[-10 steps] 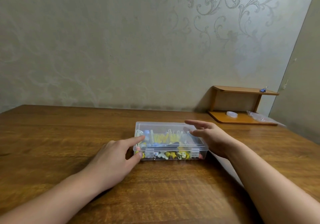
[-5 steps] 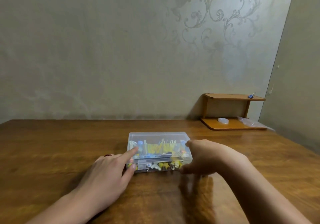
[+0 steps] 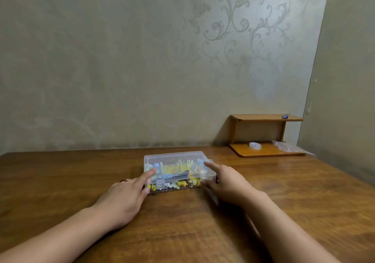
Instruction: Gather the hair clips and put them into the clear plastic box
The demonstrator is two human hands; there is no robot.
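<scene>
Since the frame half a second back, the right hand (image 3: 225, 183) has uncurled: forefinger now stretched onto the lid of the clear plastic box (image 3: 178, 171), thumb at its near right corner; the left hand (image 3: 125, 193) is little changed.

Item: clear plastic box, lid closed, resting on the wooden table (image 3: 60, 181). Contents: hair clips (image 3: 178, 183), mostly yellow, some blue and white, seen through the walls. Left of box: left hand, forefinger extended onto the lid's left end, thumb against the near left corner, pinching the box between them. Right of box: right hand, likewise grasping the box between forefinger above and thumb in front. Beyond the box, to its right, against the wall: small wooden shelf (image 3: 265, 118) bearing a blue binder clip (image 3: 285, 116); white roll (image 3: 255, 145) on its base, crumpled plastic bag (image 3: 286, 147) beside it.
</scene>
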